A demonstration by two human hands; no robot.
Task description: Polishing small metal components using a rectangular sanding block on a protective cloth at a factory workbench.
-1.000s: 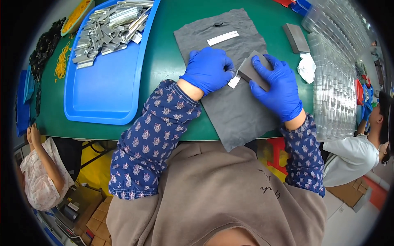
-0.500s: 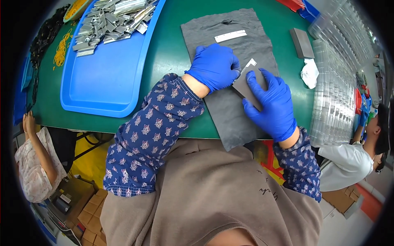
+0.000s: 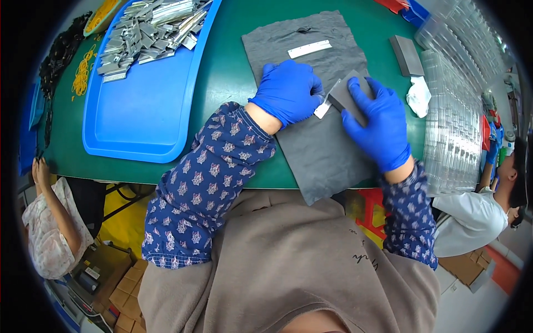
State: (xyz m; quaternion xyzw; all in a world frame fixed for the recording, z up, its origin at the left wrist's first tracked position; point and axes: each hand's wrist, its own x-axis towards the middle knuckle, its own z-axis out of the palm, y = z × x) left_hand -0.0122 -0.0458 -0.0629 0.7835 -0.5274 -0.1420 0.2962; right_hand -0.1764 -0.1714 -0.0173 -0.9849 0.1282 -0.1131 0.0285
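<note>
My blue-gloved left hand (image 3: 290,91) is closed, pinching a small flat metal piece (image 3: 322,109) against a dark grey cloth (image 3: 316,152). Part of that piece is hidden by the fingers. A grey sanding block (image 3: 345,95) is gripped in my right hand (image 3: 382,127), also gloved in blue, and its near corner meets or overlaps the metal piece's edge. Beyond my left hand, a narrow whitish metal strip (image 3: 309,49) with small marks lies on the cloth.
At left is a blue tray (image 3: 139,122) with a heap of metal pieces (image 3: 155,33) at its far end. Yellow rubber bands (image 3: 82,72) lie beside it. To the right are another grey block (image 3: 407,55), a crumpled white wad (image 3: 418,97) and stacked clear plastic trays (image 3: 452,127). People sit on both sides.
My right hand and the sanding block have shifted right and slightly away from me, uncovering more of the metal piece. My left hand stays nearly in place.
</note>
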